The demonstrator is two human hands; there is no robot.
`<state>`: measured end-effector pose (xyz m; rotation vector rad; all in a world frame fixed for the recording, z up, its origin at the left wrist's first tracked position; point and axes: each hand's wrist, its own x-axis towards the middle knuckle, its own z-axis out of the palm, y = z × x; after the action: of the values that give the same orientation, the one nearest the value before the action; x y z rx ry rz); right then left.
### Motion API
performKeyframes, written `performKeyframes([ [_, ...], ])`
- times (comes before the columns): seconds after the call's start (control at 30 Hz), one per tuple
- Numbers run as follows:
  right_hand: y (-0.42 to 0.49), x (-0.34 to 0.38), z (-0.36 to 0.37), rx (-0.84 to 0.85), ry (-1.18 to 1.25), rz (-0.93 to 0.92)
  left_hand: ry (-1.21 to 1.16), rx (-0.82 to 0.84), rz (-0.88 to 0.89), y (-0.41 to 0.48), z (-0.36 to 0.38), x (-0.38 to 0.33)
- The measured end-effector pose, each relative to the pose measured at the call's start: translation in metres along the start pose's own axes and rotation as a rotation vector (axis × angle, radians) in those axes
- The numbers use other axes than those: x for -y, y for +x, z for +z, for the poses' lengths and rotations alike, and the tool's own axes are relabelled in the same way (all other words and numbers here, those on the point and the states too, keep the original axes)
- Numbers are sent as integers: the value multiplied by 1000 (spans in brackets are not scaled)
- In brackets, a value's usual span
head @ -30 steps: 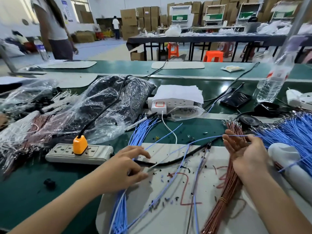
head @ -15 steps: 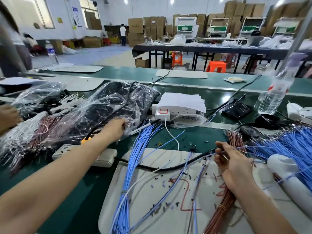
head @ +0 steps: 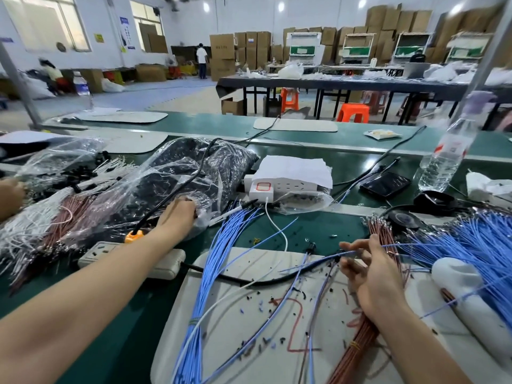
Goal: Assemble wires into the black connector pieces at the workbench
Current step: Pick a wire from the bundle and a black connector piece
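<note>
My left hand (head: 180,214) moved from the mat (head: 221,314) into the plastic bag (head: 171,173), grip hidden; right hand (head: 371,273) pinches a blue wire (head: 321,259) over the black cable (head: 249,281).

Green workbench (head: 318,231), white mat (head: 230,336), power strip (head: 169,263), plastic bag (head: 171,173), water bottle (head: 446,159)

Bag of connectors (head: 177,178) left, wire bundles (head: 471,245) right, mat (head: 249,314) between
</note>
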<state>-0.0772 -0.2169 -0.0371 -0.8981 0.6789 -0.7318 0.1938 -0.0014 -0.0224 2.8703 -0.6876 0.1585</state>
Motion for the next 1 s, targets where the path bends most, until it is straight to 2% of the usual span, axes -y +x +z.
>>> performKeyframes([
  [0.17,-2,1,2,36,59,5,253,44,116,-27,-33,-14],
  [0.23,-1,0,1,43,45,-40,212,-77,118,-37,-51,-22],
  [0.3,1,-2,0,39,-6,-72,16,-189,189,-48,-62,-35],
  [0.33,1,-3,0,33,-20,-75,-150,-194,278,-55,-64,-48],
  [0.43,1,-7,5,22,-9,-70,-618,-44,506,-84,-41,-102],
  [0.57,1,-4,5,96,-16,-98,-917,17,527,-105,8,-143],
  [0.67,0,-2,4,128,-61,-134,-1001,47,481,-100,21,-142],
  [0.87,-8,0,3,226,-63,-146,-1043,6,571,-99,23,-141],
  [1.0,-11,3,5,223,-97,-266,-1085,-18,542,-97,26,-140],
])
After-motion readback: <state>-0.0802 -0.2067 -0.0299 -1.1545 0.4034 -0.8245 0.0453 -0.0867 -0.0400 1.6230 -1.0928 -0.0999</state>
